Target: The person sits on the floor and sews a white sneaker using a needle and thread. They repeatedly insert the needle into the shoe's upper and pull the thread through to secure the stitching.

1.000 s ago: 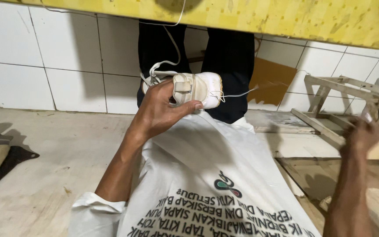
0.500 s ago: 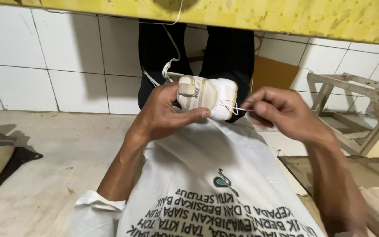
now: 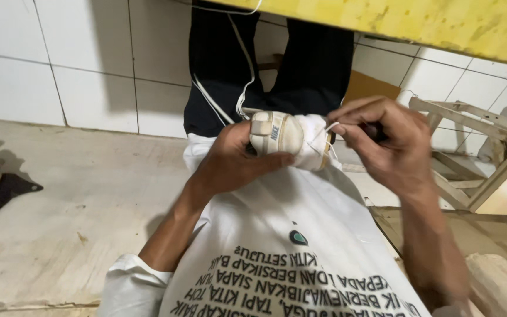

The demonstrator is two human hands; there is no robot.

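Note:
My left hand [image 3: 233,161] grips a small white shoe [image 3: 291,138] with a beige sole edge, held sideways over my lap. My right hand [image 3: 385,144] is closed next to the shoe's right end, its fingers pinching a thin white thread [image 3: 327,130] and a small dark tool that is mostly hidden. A white cloth with dark printed lettering [image 3: 277,258] covers my lap under both hands. White laces or cords [image 3: 244,88] trail upward from the shoe across dark trousers [image 3: 265,64].
A yellow painted beam [image 3: 418,26] crosses the top. White wall tiles [image 3: 77,64] stand behind, with a pale concrete floor [image 3: 71,205] to the left. A small wooden stool frame [image 3: 476,152] sits at right, a brown cardboard piece [image 3: 371,88] leans on the wall.
My right hand came in from the far right to the shoe's end and now pinches the thread close against it. The shoe stayed in my left hand.

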